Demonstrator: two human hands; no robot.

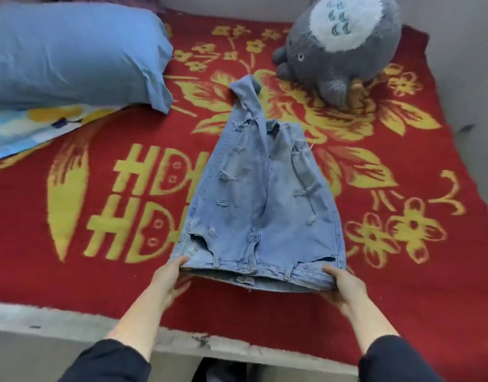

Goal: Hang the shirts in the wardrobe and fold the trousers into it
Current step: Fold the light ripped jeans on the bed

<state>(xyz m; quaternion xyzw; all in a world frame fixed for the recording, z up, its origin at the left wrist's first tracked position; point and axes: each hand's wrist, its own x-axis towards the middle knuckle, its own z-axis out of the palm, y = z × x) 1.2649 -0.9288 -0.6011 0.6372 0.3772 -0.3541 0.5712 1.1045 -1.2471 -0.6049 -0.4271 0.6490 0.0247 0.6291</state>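
The light blue jeans [260, 205] with little rips lie on the red blanket [403, 285] with yellow flowers, near the middle of the bed. The legs point to the far side, and one leg end is bunched up there. The left hand [168, 277] holds the near left corner of the waist, thumb on top. The right hand [345, 285] holds the near right corner the same way. A big blue pillow [72, 56] sits far left. A grey plush toy [345, 48] sits far right, a little past the jeans.
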